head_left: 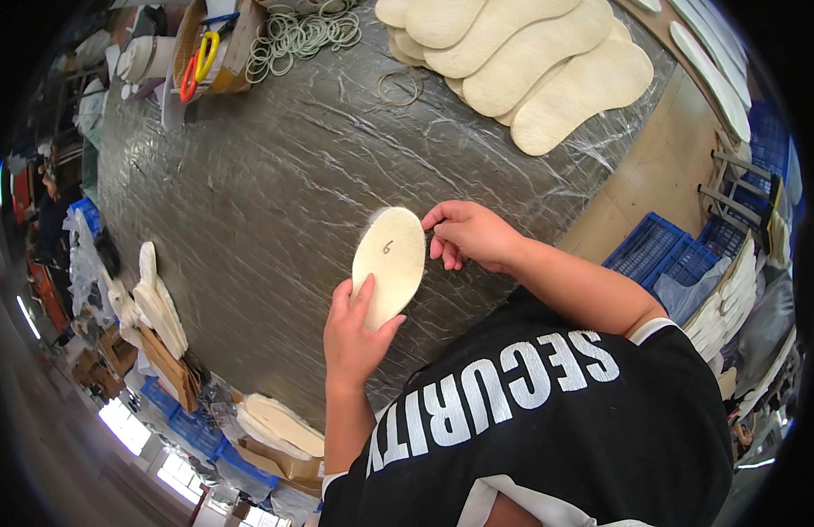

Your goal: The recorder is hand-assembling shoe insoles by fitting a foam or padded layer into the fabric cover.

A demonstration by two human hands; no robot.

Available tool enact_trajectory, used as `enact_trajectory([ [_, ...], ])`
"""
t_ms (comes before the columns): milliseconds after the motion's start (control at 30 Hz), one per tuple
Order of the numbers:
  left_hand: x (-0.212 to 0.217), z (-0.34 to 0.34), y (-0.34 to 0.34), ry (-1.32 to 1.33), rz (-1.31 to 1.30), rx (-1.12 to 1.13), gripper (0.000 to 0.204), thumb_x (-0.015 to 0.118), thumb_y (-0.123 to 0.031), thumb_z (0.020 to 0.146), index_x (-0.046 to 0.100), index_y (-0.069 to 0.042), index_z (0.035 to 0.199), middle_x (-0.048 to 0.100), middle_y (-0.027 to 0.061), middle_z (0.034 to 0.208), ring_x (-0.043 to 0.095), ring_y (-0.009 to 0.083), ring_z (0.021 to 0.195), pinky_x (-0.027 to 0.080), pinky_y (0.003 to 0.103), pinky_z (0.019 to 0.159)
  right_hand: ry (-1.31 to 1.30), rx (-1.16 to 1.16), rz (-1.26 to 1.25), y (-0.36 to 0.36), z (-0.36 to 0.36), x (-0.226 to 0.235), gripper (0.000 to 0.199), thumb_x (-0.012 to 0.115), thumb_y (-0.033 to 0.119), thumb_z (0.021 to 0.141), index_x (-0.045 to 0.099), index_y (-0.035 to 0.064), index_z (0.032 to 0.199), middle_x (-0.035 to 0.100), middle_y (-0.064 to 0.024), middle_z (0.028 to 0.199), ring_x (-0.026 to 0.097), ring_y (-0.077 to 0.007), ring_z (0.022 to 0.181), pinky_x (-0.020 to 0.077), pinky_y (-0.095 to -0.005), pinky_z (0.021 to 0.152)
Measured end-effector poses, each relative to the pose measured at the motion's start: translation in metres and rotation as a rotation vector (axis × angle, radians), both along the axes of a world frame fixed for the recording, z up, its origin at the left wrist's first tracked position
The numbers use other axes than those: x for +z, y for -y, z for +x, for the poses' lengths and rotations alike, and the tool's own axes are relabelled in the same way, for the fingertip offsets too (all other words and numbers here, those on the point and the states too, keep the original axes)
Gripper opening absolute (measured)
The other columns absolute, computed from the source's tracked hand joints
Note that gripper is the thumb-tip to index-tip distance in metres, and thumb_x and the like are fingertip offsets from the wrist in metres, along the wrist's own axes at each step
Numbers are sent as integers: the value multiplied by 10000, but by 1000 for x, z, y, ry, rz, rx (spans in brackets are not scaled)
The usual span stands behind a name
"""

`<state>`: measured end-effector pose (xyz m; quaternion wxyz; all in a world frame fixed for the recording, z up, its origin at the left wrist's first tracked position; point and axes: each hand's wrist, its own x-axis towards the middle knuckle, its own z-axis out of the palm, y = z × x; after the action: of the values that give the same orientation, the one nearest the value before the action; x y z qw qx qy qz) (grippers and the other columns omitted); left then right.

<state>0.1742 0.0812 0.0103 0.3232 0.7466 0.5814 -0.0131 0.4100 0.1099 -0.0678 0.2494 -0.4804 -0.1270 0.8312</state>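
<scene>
The worktop [240,193] is dark and broad, covered in clear plastic film that is wrinkled all over, with creases catching the light; its edges look curved in this wide view. At the far right, flat cream insoles [547,70] lie overlapping in a fanned, layered pile, rounded ends toward the near side. Just left of that pile lie thin, loose rings [399,88]. Farther left, along the far side, pale green bands [302,39] form a tangled heap, right beside an open cardboard box [235,82].
</scene>
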Motion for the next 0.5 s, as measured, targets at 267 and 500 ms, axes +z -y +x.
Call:
enact_trajectory([
  [267, -2, -2, 1, 20, 52, -34, 704, 855, -174, 561, 595, -28, 1199, 528, 175, 1200, 582, 338, 1031, 494, 381, 849, 107, 83, 41, -5, -5, 5, 123, 581, 138, 906, 540, 26, 937, 591, -38, 685, 538, -90, 533, 411, -233, 469],
  [500, 12, -12, 1, 72, -55, 197, 666, 802, -234, 671, 536, -20, 1242, 530, 167, 1189, 594, 311, 984, 497, 387, 814, 502, 105, 260, 5, -7, 3, 156, 637, 145, 880, 547, 32, 820, 569, -3, 638, 539, -68, 574, 411, -239, 510],
])
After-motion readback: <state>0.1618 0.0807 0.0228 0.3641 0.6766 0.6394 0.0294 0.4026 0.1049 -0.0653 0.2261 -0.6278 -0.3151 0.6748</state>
